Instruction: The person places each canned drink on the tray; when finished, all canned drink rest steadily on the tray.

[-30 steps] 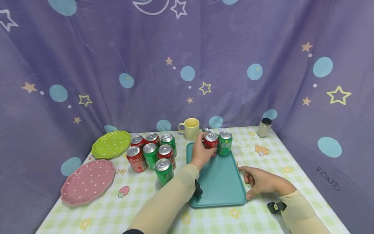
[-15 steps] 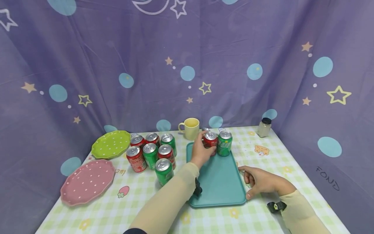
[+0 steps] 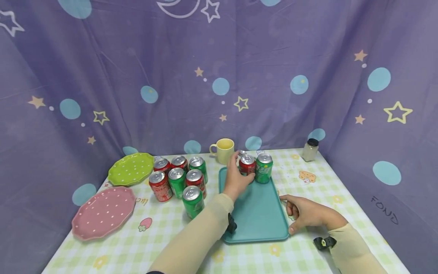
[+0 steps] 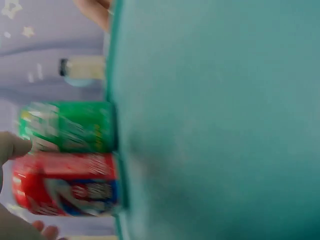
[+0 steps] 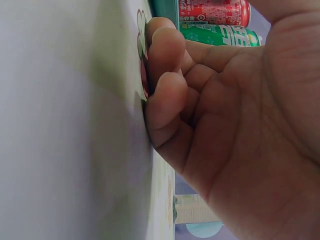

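My left hand [image 3: 236,180] reaches over a teal tray [image 3: 260,217], its thumb and fingers spread loosely around a red soda can [image 3: 248,160]. In the left wrist view, the red can [image 4: 75,184] stands on the far end of the tray, and the fingers look loosened from it. Right beside it stands a green soda can [image 3: 264,169], also upright. My right hand [image 3: 306,211] rests on the table by the tray's right edge, index fingertip and thumb against that edge. Its other fingers are loosely bent, as the right wrist view shows.
Several more red and green cans [image 3: 176,182] stand grouped left of the tray. Farther left lie a green dotted plate [image 3: 131,169] and a pink one [image 3: 103,213]. A yellow mug [image 3: 225,152] stands behind the tray; a black-capped jar [image 3: 310,150] is at the back right.
The left hand's fingers and thumb have loosened from the red can, which has shifted very slightly toward the back beside the green can. The right hand has stayed at the tray edge.
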The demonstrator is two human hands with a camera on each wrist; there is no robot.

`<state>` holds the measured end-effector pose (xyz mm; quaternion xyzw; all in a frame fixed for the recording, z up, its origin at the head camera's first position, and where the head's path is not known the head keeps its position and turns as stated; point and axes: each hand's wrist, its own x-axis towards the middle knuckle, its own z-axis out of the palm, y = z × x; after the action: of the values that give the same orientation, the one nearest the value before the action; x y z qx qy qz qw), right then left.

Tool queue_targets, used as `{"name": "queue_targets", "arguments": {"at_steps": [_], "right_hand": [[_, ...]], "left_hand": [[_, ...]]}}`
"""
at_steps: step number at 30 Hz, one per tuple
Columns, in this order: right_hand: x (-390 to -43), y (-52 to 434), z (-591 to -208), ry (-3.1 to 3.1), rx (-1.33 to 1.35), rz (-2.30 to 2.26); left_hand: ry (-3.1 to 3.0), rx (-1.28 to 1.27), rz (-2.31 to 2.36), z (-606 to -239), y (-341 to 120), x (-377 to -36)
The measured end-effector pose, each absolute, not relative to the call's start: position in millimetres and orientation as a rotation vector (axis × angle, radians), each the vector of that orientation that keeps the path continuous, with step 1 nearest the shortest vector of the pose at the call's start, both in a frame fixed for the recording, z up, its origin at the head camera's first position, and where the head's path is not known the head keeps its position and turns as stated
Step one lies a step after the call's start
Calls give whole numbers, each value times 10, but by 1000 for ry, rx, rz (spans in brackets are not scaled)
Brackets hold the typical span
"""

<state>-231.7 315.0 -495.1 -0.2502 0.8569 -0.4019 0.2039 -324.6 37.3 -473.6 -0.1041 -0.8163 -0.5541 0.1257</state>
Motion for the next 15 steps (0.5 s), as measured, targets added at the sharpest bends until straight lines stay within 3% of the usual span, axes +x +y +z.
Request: {"name": "queue_targets", "arguments": {"at_steps": [9, 15], "right_hand": [[-2312, 3148, -4938, 2357, -725, -1158], [-2298, 3130, -4918, 2369, -713, -1154]], "left_hand": [[-2118, -607, -1492, -4112, -135, -2569], [-2203, -608, -1354, -4123, -757, -2319]]}}
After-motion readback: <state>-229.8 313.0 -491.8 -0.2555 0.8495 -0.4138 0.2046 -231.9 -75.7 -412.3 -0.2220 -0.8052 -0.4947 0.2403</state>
